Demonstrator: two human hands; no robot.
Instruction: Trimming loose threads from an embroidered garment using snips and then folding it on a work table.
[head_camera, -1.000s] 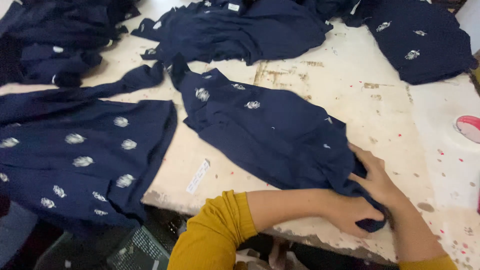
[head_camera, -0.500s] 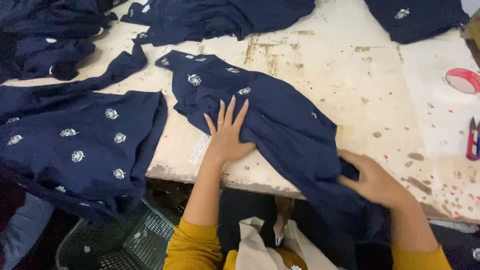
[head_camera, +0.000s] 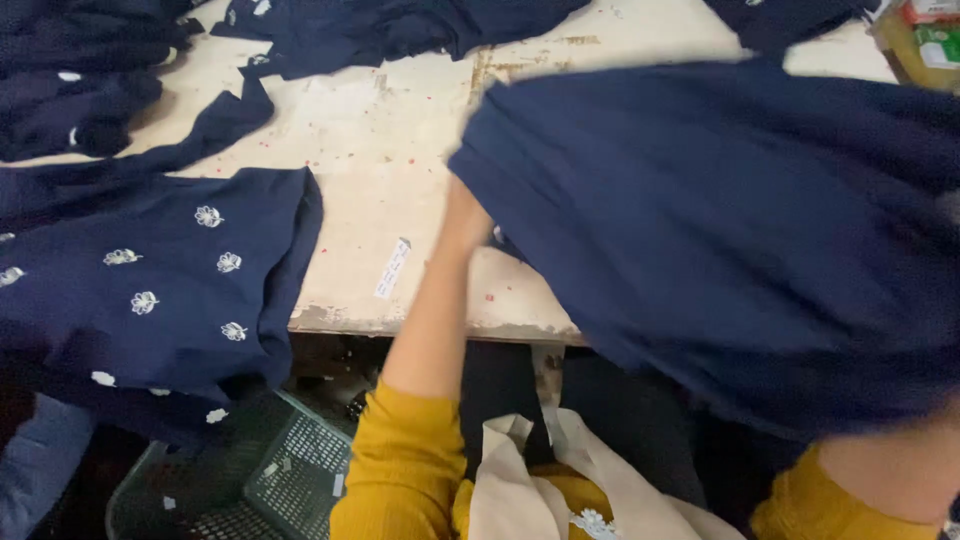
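Note:
A large plain navy garment (head_camera: 720, 230) hangs lifted and blurred over the right half of the worn pale table (head_camera: 400, 150). My left hand (head_camera: 466, 215) reaches up from a yellow sleeve to the garment's left edge, with its fingers hidden in the cloth. Only a bit of my right hand (head_camera: 890, 470) shows at the bottom right, under the garment's lower edge, and it seems to grip the cloth there.
A navy garment with white flowers (head_camera: 150, 270) lies flat at the left, draping over the table edge. More navy pieces (head_camera: 400, 25) are piled at the back. A white paper strip (head_camera: 392, 268) lies near the front edge. A green plastic basket (head_camera: 250, 480) stands below, and cream cloth (head_camera: 540, 480) lies on my lap.
The navy garment that lay flat under my hands has been lifted off the table toward me and to the right. My left hand went from lying flat on it to its raised edge.

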